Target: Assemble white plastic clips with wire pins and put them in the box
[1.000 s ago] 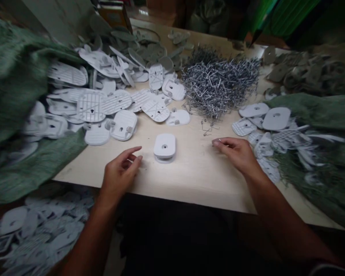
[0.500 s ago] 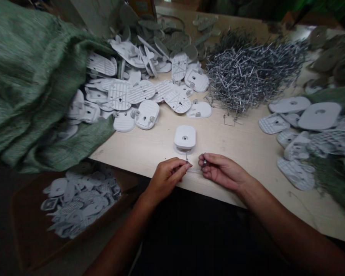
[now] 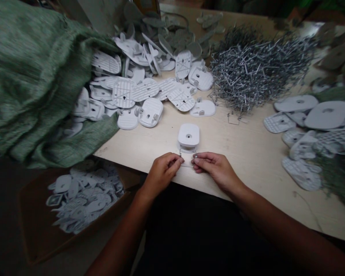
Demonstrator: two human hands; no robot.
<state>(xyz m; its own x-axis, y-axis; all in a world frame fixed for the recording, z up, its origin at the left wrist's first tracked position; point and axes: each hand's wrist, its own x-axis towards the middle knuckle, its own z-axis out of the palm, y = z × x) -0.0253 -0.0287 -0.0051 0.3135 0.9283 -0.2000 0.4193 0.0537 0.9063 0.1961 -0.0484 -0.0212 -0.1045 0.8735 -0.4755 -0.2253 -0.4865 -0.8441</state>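
A bent metal wire (image 3: 187,166) runs between my two hands near the table's front edge. My left hand (image 3: 164,171) pinches its left side between thumb and fingers. At the other side, my right hand (image 3: 215,168) grips the wire with thumb and fingertips; a small metal bit shows at those fingertips. Just beyond the hands sits a white plastic clip-like piece (image 3: 189,135), rounded, with a hole in its top. The wire's ends reach to the near edge of this piece; whether they sit inside it I cannot tell.
Loose white plastic plates (image 3: 143,90) lie heaped at the back left beside a green woven sack (image 3: 43,76). A tangled pile of metal wires (image 3: 250,71) is at the back right. More plates (image 3: 327,115) lie at the right. Below left, a cardboard box (image 3: 37,214) holds white pieces.
My right hand has moved left to the wire and its fingers have closed on it. The wire's two arms now both show at the white piece. The view has shifted slightly.
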